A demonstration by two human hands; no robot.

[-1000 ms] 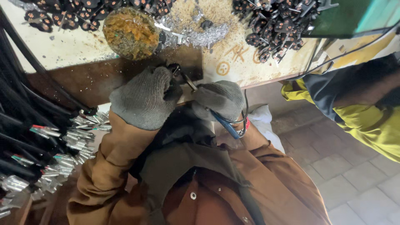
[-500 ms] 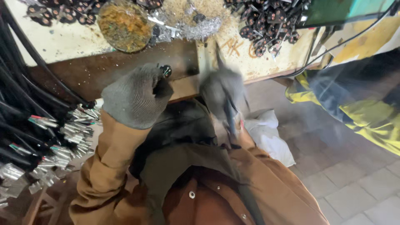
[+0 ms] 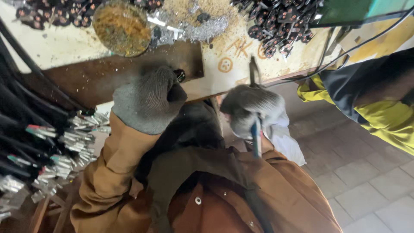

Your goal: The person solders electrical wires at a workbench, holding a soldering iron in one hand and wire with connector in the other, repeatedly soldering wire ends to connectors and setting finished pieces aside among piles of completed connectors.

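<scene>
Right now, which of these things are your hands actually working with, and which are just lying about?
In hand:
- left hand, gloved, closed on a small black part
- right hand, gloved, gripping blue-handled pliers

Lying about:
- round dish of rusty bits
- heap of metal shavings
- bundle of black cables with metal ends
- white rag

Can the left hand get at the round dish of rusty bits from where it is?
Probably yes. The left hand, gloved and closed on a small dark part, sits just below the round dish, with only bare brown plate between them. It would need to let go first.
</scene>
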